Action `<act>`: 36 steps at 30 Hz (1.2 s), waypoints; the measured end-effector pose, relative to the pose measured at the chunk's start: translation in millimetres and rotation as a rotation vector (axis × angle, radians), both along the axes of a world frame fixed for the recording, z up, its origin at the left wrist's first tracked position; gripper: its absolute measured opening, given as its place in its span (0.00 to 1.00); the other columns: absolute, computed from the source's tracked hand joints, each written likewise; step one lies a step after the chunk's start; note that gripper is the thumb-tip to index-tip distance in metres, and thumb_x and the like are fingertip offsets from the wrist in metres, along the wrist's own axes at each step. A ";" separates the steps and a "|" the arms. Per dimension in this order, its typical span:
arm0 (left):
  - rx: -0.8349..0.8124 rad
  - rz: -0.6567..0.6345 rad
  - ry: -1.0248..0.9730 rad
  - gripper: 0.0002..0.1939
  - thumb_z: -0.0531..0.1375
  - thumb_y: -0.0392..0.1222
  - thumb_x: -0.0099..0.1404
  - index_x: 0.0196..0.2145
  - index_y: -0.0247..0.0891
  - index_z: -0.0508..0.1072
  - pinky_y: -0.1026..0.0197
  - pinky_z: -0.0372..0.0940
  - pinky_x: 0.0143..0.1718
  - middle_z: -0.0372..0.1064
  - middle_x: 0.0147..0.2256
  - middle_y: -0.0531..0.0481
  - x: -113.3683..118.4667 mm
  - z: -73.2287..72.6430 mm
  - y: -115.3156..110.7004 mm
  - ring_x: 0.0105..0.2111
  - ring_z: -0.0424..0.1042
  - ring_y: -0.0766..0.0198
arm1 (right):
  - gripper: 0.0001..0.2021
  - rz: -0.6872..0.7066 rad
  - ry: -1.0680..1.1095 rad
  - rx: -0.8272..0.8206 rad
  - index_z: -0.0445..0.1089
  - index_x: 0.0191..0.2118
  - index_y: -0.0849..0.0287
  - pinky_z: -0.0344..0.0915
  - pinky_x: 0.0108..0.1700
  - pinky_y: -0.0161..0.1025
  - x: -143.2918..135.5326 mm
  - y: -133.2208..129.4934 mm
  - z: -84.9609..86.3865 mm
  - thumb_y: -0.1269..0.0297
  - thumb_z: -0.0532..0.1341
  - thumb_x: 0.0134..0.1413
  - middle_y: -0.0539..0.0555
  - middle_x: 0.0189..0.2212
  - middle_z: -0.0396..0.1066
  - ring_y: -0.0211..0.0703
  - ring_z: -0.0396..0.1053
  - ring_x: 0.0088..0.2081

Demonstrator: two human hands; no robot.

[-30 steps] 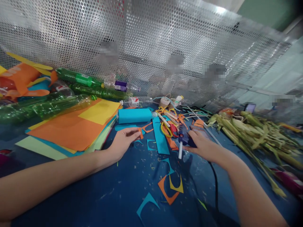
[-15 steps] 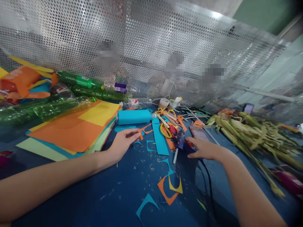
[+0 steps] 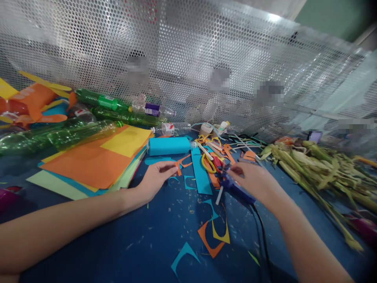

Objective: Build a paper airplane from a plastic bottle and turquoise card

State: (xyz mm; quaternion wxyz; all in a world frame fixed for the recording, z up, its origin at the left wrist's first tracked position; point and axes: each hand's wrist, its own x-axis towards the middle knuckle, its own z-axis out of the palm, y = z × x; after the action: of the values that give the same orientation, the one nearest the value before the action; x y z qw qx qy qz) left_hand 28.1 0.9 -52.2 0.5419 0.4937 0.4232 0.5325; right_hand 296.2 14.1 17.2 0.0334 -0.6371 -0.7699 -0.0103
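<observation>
The blue glue gun (image 3: pixel 239 192) apparently lies flat, right of the narrow orange strip (image 3: pixel 178 169).

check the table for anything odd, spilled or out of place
Just untidy: curved paper scraps lie loose on the blue table, like cutting leftovers, and the paper stack at left is askew, its sheets' edges not lined up. No liquid spill stands out.

The glue gun (image 3: pixel 240 192) is navy; the small paper strip (image 3: pixel 178 169), orange; the wrapped bottle (image 3: pixel 169 146) toward the far edge of the pale-flecked, dark-blue table (image 3: pixel 129 241), turquoise.
</observation>
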 end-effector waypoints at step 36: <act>0.090 -0.186 0.096 0.06 0.62 0.40 0.53 0.30 0.37 0.72 0.61 0.64 0.39 0.71 0.31 0.50 8.0 13.3 -20.1 0.34 0.69 0.63 | 0.02 0.298 0.874 -0.077 0.66 0.32 0.57 0.65 0.37 0.37 -83.8 -39.8 -36.2 0.66 0.57 0.52 0.49 0.29 0.69 0.38 0.67 0.32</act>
State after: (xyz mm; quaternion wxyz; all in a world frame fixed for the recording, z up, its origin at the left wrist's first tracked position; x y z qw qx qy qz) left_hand 36.1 -19.2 -38.9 0.5454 0.5796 0.3767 0.4740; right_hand 212.3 -25.8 -19.0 0.3321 -0.4649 -0.7667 0.2928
